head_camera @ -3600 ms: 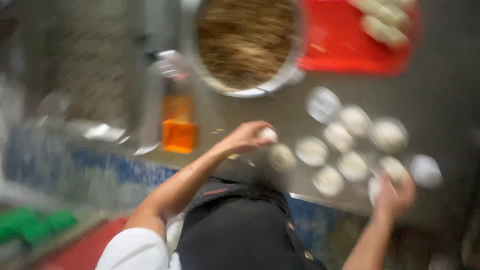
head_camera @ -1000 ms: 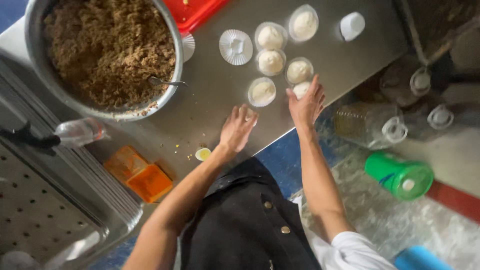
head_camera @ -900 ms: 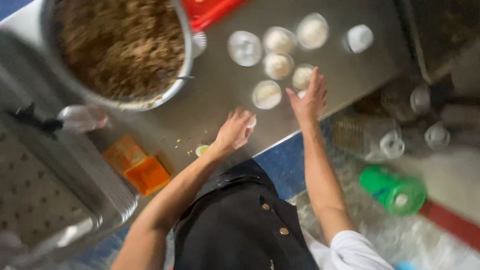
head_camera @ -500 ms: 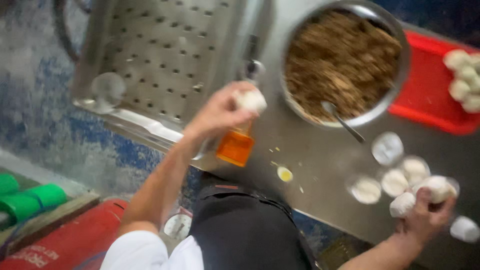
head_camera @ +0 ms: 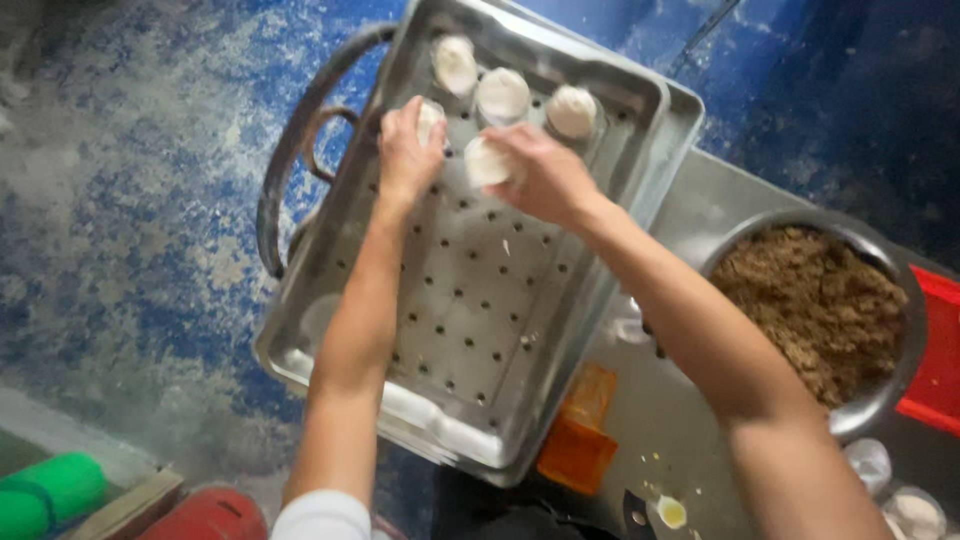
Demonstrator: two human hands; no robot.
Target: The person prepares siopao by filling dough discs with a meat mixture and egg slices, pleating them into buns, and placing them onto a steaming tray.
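Five white dough buns on the perforated metal tray (head_camera: 470, 330): three lying free in a row along the far end (head_camera: 503, 93), two more in the hands. Left hand (head_camera: 405, 155) clenched around one bun (head_camera: 430, 118), just beside the far-left bun of the row. Right hand (head_camera: 540, 175) grasping another bun (head_camera: 483, 163), held low over the tray holes, just under the middle of the row. Both grips closed on their buns, hands near each other.

One big round metal bowl (head_camera: 895, 385) on the grey desk (head_camera: 680, 420) to the right, full of brown crumbly filling (head_camera: 815, 305). One orange box (head_camera: 580, 440) beside the tray's near corner. A red tray (head_camera: 935, 350) past the bowl, contents not visible. Two small round white pieces (head_camera: 895, 490) at the lower right, blurred.
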